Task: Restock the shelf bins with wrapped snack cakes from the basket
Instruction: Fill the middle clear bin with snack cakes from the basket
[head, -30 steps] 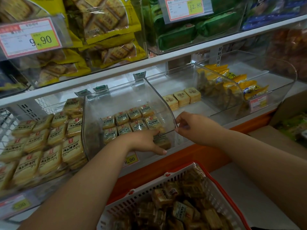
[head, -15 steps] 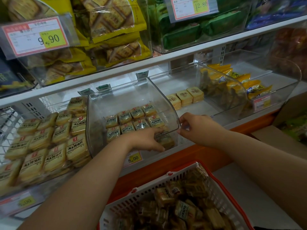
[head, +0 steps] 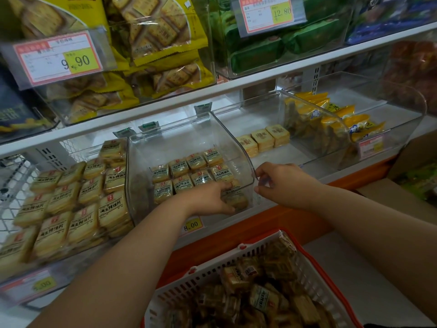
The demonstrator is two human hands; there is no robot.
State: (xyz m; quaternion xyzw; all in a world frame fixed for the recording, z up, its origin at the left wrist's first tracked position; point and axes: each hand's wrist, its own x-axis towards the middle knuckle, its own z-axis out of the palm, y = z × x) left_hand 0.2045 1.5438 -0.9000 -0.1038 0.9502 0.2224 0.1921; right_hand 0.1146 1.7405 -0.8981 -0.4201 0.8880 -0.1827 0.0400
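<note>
Left hand [head: 210, 197] hides a snack cake [head: 236, 200] (fingers unclear).

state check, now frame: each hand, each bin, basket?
left hand: inside middle bin, gripping a wrapped cake
right hand: pinching middle bin's front right corner
middle bin: part full, two rows of cakes at the bottom
left bin: nearly full, cakes stacked
right bin: nearly bare, three cakes
basket: full of loose wrapped cakes

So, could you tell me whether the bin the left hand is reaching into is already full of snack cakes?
No, the clear bin holds a single low layer of snack cakes, with empty space above them.
</note>
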